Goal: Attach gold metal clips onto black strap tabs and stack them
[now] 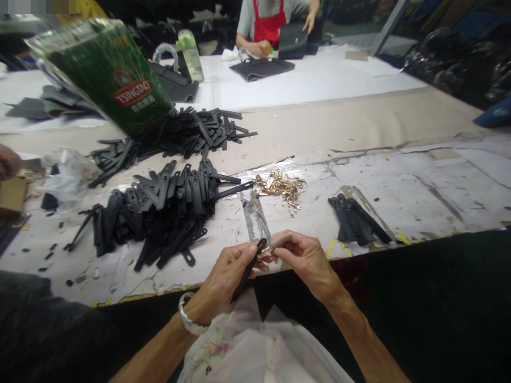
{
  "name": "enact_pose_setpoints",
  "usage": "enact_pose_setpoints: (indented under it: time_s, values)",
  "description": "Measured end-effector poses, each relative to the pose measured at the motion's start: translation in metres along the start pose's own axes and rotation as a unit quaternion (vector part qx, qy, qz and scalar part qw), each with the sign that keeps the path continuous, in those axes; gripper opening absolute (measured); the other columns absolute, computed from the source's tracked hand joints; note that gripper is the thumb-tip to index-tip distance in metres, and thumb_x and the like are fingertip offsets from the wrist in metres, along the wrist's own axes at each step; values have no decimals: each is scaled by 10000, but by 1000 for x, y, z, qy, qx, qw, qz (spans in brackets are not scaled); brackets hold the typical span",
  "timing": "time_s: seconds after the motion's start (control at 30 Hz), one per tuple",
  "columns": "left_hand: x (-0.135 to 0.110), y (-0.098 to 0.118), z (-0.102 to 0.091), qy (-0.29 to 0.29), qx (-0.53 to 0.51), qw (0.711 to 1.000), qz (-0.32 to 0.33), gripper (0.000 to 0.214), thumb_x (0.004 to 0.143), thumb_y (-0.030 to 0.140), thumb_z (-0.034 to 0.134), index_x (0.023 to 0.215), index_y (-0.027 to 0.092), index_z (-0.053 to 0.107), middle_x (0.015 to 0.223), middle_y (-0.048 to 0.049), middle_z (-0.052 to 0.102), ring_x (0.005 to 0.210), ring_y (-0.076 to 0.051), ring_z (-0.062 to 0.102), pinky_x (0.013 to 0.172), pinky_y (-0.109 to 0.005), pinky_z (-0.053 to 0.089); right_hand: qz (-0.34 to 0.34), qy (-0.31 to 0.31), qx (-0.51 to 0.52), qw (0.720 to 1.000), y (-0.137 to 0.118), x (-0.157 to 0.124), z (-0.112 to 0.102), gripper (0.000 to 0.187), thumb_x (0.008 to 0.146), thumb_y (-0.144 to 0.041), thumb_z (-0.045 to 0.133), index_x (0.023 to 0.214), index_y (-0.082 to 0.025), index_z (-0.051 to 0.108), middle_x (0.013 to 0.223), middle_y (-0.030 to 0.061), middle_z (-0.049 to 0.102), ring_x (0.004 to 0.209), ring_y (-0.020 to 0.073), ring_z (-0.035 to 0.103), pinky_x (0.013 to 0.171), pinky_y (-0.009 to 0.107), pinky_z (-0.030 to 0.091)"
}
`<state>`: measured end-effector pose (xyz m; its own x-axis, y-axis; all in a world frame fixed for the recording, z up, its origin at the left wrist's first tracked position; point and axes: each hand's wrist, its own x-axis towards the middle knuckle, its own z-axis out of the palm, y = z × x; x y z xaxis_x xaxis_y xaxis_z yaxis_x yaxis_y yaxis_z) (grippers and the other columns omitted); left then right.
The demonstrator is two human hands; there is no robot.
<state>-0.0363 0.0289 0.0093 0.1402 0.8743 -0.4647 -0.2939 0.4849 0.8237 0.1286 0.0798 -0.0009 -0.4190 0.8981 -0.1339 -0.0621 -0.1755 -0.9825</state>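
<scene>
Near the table's front edge, my left hand [233,266] pinches a black strap [250,267] with a hole at its rounded upper end. Against that end my right hand [301,259] closes its fingertips on a small gold metal fitting [266,252]; its exact shape is partly covered by the fingers. Beyond my hands lies a loose heap of similar gold fittings [281,186]. To the left is a large pile of black straps [159,205], with a second pile [199,130] behind it. A few more straps [355,218] lie together on the right.
A green Tsingtao carton [107,80] leans over the far strap pile. Crumpled clear plastic [67,175] lies at the left. Across the table a person in a red apron [269,24] handles dark bag pieces, near a green bottle [190,56]. The table edge [139,295] is worn.
</scene>
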Motion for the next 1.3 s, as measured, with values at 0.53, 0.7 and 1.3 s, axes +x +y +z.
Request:
enact_pose_setpoints:
  time_s: [0.53, 0.7, 1.3]
  values:
    - [-4, 4, 8, 8, -153, 988, -11, 247, 811, 295, 675, 902, 70, 717, 842, -108, 674, 708, -106, 554, 577, -187, 416, -96, 53, -35, 993, 6, -12, -3, 69, 795, -194, 674, 757, -189, 616, 813, 16, 585, 772, 145, 578, 699, 250, 476]
    - [-1, 4, 12, 28, -158, 987, 1, 299, 802, 352, 681, 909, 75, 713, 836, -102, 668, 709, -110, 555, 572, -193, 409, -137, 71, -135, 979, 3, -15, 1, 72, 813, -155, 625, 760, -202, 609, 834, 34, 609, 789, 165, 608, 704, 265, 494]
    - [7, 10, 23, 70, 268, 945, 171, 182, 838, 300, 598, 847, 170, 725, 721, -21, 651, 706, -180, 559, 685, -254, 416, 44, 103, -22, 993, 11, -8, 7, 228, 776, -373, 656, 830, -152, 678, 555, -22, 575, 483, 113, 535, 456, 218, 455]
